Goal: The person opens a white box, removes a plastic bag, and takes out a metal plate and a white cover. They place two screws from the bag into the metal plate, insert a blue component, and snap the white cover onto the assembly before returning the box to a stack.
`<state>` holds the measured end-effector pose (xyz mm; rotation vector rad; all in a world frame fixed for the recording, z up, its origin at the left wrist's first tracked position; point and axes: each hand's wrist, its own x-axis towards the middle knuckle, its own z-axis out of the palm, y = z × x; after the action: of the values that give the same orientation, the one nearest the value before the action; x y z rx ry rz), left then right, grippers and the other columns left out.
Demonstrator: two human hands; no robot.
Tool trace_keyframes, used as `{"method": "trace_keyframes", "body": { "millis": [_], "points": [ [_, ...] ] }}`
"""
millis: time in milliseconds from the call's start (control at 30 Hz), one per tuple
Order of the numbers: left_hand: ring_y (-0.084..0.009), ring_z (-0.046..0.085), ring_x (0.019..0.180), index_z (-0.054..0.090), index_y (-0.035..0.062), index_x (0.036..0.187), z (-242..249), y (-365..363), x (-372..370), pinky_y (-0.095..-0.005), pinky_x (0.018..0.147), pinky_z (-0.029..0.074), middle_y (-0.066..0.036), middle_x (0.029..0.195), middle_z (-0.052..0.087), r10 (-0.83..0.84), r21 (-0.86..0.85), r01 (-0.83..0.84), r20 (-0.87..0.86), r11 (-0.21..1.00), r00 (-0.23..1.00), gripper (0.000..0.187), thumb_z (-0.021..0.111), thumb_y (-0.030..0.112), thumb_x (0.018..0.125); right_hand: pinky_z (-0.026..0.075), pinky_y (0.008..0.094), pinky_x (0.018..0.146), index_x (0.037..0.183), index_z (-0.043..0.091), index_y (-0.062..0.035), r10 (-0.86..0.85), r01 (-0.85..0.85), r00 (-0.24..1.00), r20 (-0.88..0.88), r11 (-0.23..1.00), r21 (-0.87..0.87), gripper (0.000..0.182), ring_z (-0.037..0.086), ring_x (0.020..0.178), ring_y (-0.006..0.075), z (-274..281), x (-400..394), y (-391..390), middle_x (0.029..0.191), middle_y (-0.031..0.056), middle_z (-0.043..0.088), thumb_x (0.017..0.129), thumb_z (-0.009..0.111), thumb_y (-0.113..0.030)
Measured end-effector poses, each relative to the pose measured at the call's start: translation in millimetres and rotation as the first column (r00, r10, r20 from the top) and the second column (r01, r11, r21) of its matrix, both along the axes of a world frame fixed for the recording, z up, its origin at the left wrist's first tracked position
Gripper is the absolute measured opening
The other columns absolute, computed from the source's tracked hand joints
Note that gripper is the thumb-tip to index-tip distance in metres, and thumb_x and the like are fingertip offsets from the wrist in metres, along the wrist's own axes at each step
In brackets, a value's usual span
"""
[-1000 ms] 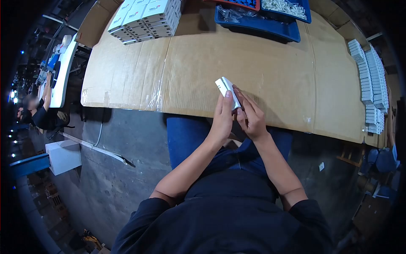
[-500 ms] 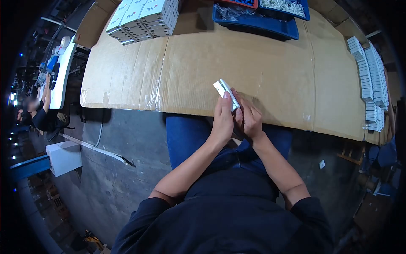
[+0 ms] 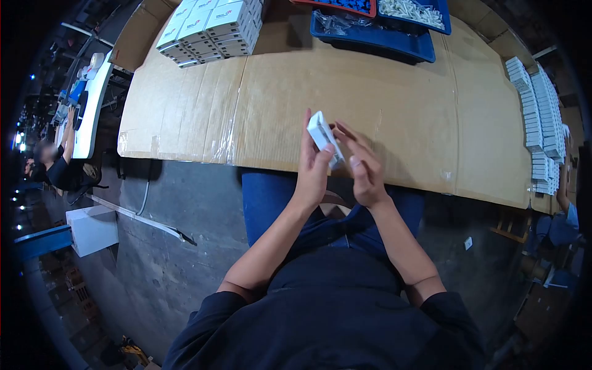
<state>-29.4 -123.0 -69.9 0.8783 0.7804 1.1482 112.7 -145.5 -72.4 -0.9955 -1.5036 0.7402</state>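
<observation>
A small, flat white box (image 3: 323, 137) is held in my left hand (image 3: 313, 169), tilted, with the thumb over its near face and the fingers behind its left side. What the box's underside looks like is hidden. Just to the right, my right hand (image 3: 368, 176) has its fingers curved and spread apart; they come close to the box's right edge but do not grip it. Both hands are above the front edge of the cardboard-covered table (image 3: 277, 92).
White boxes (image 3: 209, 28) stand stacked at the back left. Blue trays (image 3: 376, 46) and a red tray (image 3: 345, 5) with small blue and white parts lie at the back. More white stacks (image 3: 533, 117) line the right edge. A person (image 3: 58, 163) sits at a white table on the left.
My right hand has come away from the white box and its fingers have spread. My left hand has shifted slightly left and turned the box so its broad face shows more.
</observation>
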Motion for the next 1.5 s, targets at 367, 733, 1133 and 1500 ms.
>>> {"method": "trace_keyframes", "body": {
  "millis": [367,733,1133,1500],
  "points": [
    [-0.0307,0.033,0.15,0.02,0.0042,0.164,-9.1,6.0,-12.1,-0.0423,0.123,0.026,-0.02,0.159,0.034,-0.1,0.304,0.183,-0.269,0.935,0.958,0.09,0.07,0.029,0.093,0.051,0.0348,0.102,0.138,0.059,0.0037,-0.124,-0.136,0.903,-0.412,0.826,-0.546,0.045,0.061,0.117,0.0147,24.6,11.6,-6.8,0.127,0.0085,0.067,0.103,0.067,-0.024],
    [-0.0108,0.05,0.115,0.019,0.0066,0.166,12.0,-8.3,-0.1,-0.0238,0.093,0.045,-0.009,0.146,0.046,-0.015,0.141,0.038,-0.165,0.989,0.986,0.068,0.048,0.037,0.112,0.048,0.0408,0.111,0.151,0.048,0.0024,-0.013,0.025,0.987,0.162,0.997,-0.076,0.057,0.058,0.135,0.0364,8.6,-4.0,-15.2,0.152,0.0242,0.052,0.102,0.063,-0.024],
    [-0.0281,0.037,0.147,0.018,0.0005,0.165,4.0,-7.7,-2.1,-0.0398,0.118,0.034,-0.02,0.161,0.034,0.079,0.351,0.004,-0.223,0.936,0.971,0.081,0.044,0.053,0.109,0.043,0.0404,0.115,0.149,0.053,-0.0024,-0.004,0.0,0.999,-0.052,0.997,-0.08,0.049,0.056,0.137,0.0301,10.8,-10.9,-12.0,0.149,0.0189,0.056,0.106,0.059,-0.025],
    [-0.0268,0.052,0.123,0.026,-0.0045,0.16,20.9,-14.6,2.3,-0.0404,0.107,0.042,-0.019,0.139,0.047,0.067,0.469,0.087,-0.302,0.879,0.951,0.098,0.052,0.068,0.099,0.05,0.0447,0.103,0.14,0.055,-0.0085,-0.205,-0.734,0.415,-0.886,0.499,-0.46,0.066,0.062,0.119,0.0221,-4.1,-7.5,-18.7,0.127,0.0091,0.065,0.103,0.051,-0.063]
  ]
}}
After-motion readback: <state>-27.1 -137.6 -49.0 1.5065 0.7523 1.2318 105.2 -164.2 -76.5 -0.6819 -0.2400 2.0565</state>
